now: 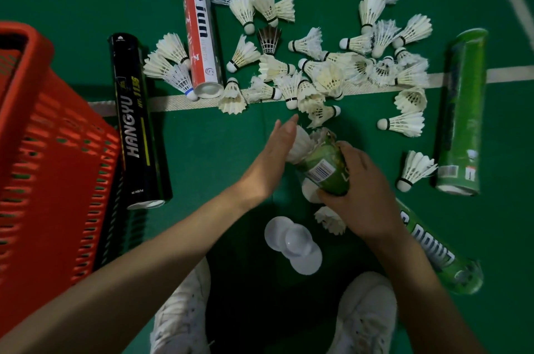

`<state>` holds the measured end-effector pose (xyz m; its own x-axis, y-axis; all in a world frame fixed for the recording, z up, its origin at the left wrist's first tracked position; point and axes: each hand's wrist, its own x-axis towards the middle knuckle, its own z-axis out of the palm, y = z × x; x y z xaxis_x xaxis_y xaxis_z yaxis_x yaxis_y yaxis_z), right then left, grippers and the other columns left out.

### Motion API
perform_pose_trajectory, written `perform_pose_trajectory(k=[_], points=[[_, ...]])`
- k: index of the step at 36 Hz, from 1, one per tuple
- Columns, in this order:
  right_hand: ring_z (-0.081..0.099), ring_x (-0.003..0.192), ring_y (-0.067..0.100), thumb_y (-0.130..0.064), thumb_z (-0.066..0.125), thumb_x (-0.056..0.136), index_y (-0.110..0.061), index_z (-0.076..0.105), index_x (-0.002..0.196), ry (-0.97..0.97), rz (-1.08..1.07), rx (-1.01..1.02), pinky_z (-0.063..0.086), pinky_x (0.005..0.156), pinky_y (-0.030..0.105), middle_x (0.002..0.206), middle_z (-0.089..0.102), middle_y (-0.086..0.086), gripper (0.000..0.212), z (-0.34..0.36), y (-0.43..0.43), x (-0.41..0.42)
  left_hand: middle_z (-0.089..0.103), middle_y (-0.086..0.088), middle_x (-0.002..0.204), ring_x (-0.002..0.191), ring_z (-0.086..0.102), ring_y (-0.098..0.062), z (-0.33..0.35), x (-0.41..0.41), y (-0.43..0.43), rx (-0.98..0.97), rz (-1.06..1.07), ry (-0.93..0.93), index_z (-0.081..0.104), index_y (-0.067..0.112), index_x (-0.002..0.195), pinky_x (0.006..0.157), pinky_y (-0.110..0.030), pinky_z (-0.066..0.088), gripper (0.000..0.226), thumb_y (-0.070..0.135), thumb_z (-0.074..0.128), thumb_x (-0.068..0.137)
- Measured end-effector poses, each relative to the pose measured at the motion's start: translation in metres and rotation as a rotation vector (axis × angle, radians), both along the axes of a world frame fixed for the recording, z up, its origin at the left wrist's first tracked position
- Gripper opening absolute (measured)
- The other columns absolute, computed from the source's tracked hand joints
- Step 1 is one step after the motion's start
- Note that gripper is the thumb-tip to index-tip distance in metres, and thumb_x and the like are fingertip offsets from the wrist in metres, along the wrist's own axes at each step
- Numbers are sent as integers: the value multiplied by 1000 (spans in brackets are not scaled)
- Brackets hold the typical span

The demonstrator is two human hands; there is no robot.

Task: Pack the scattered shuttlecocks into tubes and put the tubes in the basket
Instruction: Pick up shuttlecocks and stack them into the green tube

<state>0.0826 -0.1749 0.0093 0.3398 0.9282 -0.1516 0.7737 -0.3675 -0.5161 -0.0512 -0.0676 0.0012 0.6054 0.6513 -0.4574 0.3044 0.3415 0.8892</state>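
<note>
1. Bottom of the frame: two white shoes (185,313) stand on the green floor (216,151).
2. Just above them, lower centre, three white caps (297,241) lie overlapping on the floor.
3. Centre: the right hand (361,197) grips the held green tube (326,168), fingers curled round its body. The tube is tilted, mouth toward the upper left.
4. White feathers of a shuttlecock (300,145) stick out of that mouth. The left hand (271,160) lies against them, fingers straight and together, holding nothing.
5. Lower right: a second green tube (442,258) lies on the floor, partly under the right forearm.
6. Left edge: the red basket (57,134) stands on the floor. A black tube (135,122) lies just beside it.
7. Right side: a third green tube (462,113) lies lengthwise.
8. Upper centre: a red and white tube (199,24) lies with its open end toward the white line (179,102).
9. Upper centre to upper right: loose shuttlecocks (404,123) lie scattered on the floor between the red and white tube and the third green tube. One dark-feathered shuttlecock (268,40) lies among them.
</note>
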Motion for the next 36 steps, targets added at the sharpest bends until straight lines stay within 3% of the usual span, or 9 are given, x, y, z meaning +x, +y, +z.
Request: perform_pose_trajectory(k=[12, 14, 16, 18, 20, 22, 27, 32, 36], points=[[59, 104, 36, -32, 66, 62, -6, 46, 137, -66, -30, -25, 48, 84, 42, 123, 57, 16, 82, 0, -36, 38, 15, 5, 158, 146, 8, -16, -14, 55, -47, -100, -190, -6, 14, 31, 150, 119, -46, 9, 93, 82, 18, 73], [57, 107, 34, -33, 69, 64, -9, 44, 139, -40, -61, -27, 47, 86, 41, 125, 56, 15, 83, -5, -39, 45, 23, 6, 155, 144, 17, -12, -12, 62, -46, -112, -224, -6, 24, 28, 149, 119, -37, 12, 84, 77, 16, 81], [54, 110, 33, -33, 72, 66, -13, 42, 141, 9, -111, -36, 47, 88, 40, 127, 54, 13, 83, -10, -41, 50, 51, 10, 129, 119, 47, 6, -10, 68, -45, -106, -167, -32, 44, 26, 126, 105, -12, 28, 49, 54, 15, 99], [53, 112, 31, -40, 69, 64, -16, 40, 141, 47, -168, -43, 46, 90, 41, 128, 53, 10, 86, -14, -43, 52, 57, 11, 117, 106, 54, 14, -15, 71, -46, -96, -14, -16, 48, 22, 119, 96, -7, 36, 39, 39, 18, 103], [53, 112, 30, -45, 64, 60, -17, 41, 140, 71, -225, -47, 46, 91, 42, 127, 55, 10, 88, -18, -45, 55, 50, -3, 134, 124, 47, -8, -33, 68, -47, 9, 102, 98, 45, 9, 134, 109, -24, 31, 47, 38, 25, 103], [53, 111, 30, -46, 66, 62, -18, 41, 140, 81, -238, -51, 46, 90, 42, 125, 55, 10, 87, -22, -48, 57, 50, -9, 125, 114, 49, -19, -46, 60, -51, 184, 108, 238, 45, 3, 129, 97, -24, 35, 39, 30, 39, 101], [52, 108, 35, -32, 76, 71, -12, 38, 141, -5, -227, -57, 46, 87, 41, 125, 53, 14, 83, -28, -52, 59, 39, -5, 114, 105, 43, -19, -69, 38, -74, 451, -266, 427, 42, 9, 125, 87, -34, 42, 57, 42, 65, 85], [54, 103, 38, -29, 77, 69, -7, 39, 139, -42, -220, -38, 48, 83, 45, 121, 54, 17, 83, -30, -54, 60, 42, -13, 119, 108, 41, -29, -79, 46, -86, 761, -514, 687, 43, 7, 127, 87, -36, 39, 79, 66, 59, 77], [54, 103, 38, -31, 78, 68, -6, 40, 139, -44, -219, -21, 48, 83, 47, 119, 54, 17, 84, -30, -55, 59, 42, -15, 123, 114, 38, -31, -80, 51, -87, 789, -623, 788, 46, 6, 124, 92, -36, 33, 69, 60, 54, 82]])
